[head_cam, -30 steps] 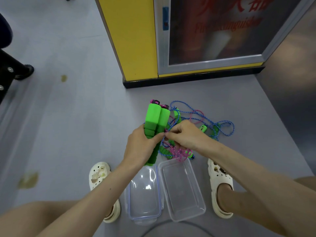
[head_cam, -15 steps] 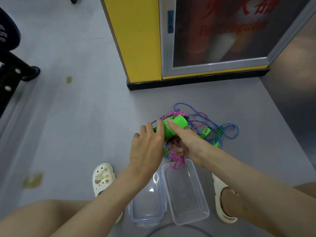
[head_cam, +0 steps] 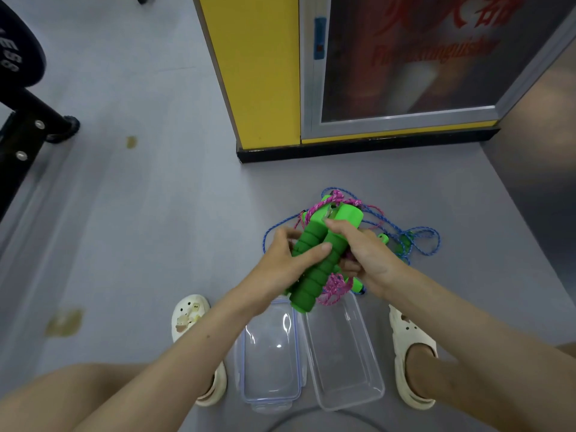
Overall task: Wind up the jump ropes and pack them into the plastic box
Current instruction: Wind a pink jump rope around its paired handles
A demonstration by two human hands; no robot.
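Observation:
Two green foam jump-rope handles [head_cam: 314,272] lie side by side, tilted, held above the floor. My left hand [head_cam: 282,260] grips them from the left, thumb across the front. My right hand [head_cam: 363,254] holds them from the right, index finger on the upper end. The pink rope [head_cam: 335,286] is bunched round the handles and hangs below my right hand. A blue jump rope [head_cam: 417,241] with small green handles lies tangled on the floor behind. The clear plastic box [head_cam: 344,357] stands open below the handles, with its lid [head_cam: 271,353] lying to its left.
A yellow cabinet [head_cam: 258,70] with a glass door stands ahead on a black base. A black weight rack [head_cam: 28,120] is at the far left. My feet in cream clogs [head_cam: 191,316] flank the box and lid on the grey floor.
The handles have swung from upright to tilted with their lower ends over the box. Both hands shifted their grip on the handles, and the pink rope now sits bunched against them.

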